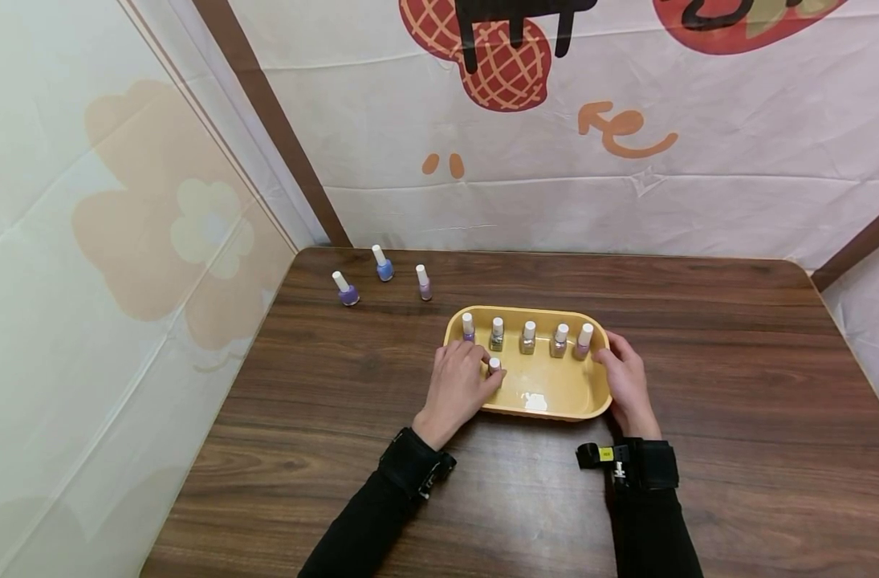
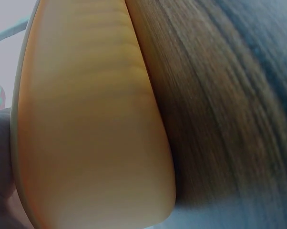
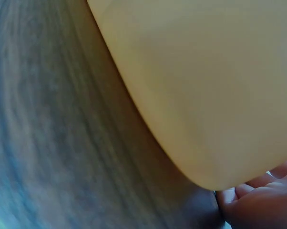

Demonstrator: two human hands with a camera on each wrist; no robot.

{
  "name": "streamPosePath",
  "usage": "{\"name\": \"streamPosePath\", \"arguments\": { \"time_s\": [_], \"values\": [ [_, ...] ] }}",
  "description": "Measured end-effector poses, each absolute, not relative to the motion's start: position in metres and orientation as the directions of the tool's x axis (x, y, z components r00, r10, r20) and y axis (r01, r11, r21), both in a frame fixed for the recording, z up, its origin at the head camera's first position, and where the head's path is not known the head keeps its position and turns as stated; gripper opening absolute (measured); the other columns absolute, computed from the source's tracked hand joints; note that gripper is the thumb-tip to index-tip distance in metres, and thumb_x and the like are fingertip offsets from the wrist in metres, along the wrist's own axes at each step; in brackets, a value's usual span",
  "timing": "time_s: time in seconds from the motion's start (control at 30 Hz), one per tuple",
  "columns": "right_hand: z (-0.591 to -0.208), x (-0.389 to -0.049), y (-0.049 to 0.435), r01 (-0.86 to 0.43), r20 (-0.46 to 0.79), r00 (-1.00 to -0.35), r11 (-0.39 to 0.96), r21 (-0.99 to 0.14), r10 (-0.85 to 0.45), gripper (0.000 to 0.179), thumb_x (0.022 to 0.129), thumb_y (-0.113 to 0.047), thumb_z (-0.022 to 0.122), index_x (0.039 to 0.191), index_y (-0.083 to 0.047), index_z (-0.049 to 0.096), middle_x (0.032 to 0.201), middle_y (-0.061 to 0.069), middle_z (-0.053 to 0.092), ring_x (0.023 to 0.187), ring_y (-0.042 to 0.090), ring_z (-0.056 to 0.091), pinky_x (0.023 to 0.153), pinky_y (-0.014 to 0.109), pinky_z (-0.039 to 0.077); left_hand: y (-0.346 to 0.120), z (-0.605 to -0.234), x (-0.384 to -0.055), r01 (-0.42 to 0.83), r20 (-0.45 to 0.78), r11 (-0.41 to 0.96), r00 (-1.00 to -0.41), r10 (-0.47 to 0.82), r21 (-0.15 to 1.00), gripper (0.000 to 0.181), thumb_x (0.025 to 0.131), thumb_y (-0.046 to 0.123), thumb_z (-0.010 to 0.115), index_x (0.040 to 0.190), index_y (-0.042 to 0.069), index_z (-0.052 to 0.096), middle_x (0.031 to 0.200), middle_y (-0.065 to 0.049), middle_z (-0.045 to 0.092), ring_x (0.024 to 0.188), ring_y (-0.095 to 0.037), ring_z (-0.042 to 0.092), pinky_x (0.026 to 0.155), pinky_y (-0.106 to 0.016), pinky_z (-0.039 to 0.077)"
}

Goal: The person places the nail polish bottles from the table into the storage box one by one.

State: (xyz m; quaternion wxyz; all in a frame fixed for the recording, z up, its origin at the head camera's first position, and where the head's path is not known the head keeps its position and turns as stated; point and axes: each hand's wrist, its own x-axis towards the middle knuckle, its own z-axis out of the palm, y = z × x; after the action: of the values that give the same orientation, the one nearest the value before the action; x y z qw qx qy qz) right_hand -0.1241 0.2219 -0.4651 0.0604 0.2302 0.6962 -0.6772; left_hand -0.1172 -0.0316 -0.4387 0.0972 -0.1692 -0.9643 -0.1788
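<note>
A yellow tray (image 1: 555, 387) sits on the table with a row of several white-capped nail polish bottles (image 1: 529, 339) standing along its far side. Inside its left end, my left hand (image 1: 453, 384) pinches another nail polish bottle (image 1: 494, 365) by its white cap, in front of the row; the bottle's lower part is hidden. At the tray's right end, my right hand (image 1: 625, 384) grips the rim, thumb over the inner side and fingers outside. The wrist views show mostly the tray's outer wall (image 2: 96, 119), with part of the right hand (image 3: 267, 205) under its edge.
Three more bottles stand at the far left of the brown wooden table (image 1: 735, 385): a purple one (image 1: 348, 295), a blue one (image 1: 384, 270) and a lilac one (image 1: 425, 288). A printed curtain (image 1: 526, 209) hangs behind the table, another pale sheet (image 1: 121, 337) at its left.
</note>
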Motion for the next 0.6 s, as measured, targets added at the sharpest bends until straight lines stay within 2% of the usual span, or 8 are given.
{"name": "streamPosePath", "arguments": {
  "time_s": [0.23,0.47,0.6],
  "values": [
    [-0.467,-0.124,0.222,0.406,-0.397,-0.886,-0.015,-0.914,0.241,0.052,0.092,-0.009,0.045,0.144,-0.008,0.042,0.144,0.009,0.042,0.121,0.018,0.044,0.088,0.017,0.042,-0.034,-0.440,-0.117,0.391,0.279,0.850,-0.911,0.303,0.352,0.029,0.083,0.040,0.073,0.089,0.012,0.069,0.088,0.000,0.067,0.089,-0.018,0.058,0.082,-0.035,0.041],
    [-0.467,-0.124,0.222,0.406,-0.398,-0.885,-0.019,-0.914,0.242,0.052,0.092,-0.009,0.045,0.144,-0.009,0.042,0.143,0.009,0.042,0.119,0.017,0.044,0.086,0.014,0.042,-0.037,-0.432,-0.118,0.367,0.252,0.787,-0.928,0.274,0.496,0.030,0.086,0.040,0.070,0.094,0.011,0.068,0.094,-0.003,0.070,0.095,-0.021,0.062,0.084,-0.038,0.042],
    [-0.467,-0.124,0.223,0.402,-0.394,-0.887,-0.018,-0.916,0.239,0.052,0.092,-0.009,0.046,0.144,-0.009,0.042,0.144,0.009,0.042,0.119,0.017,0.044,0.085,0.014,0.042,-0.040,-0.428,-0.120,0.362,0.290,0.766,-0.927,0.238,0.531,0.030,0.087,0.037,0.071,0.096,0.009,0.070,0.094,-0.005,0.071,0.094,-0.022,0.062,0.082,-0.040,0.044]
  ]
}}
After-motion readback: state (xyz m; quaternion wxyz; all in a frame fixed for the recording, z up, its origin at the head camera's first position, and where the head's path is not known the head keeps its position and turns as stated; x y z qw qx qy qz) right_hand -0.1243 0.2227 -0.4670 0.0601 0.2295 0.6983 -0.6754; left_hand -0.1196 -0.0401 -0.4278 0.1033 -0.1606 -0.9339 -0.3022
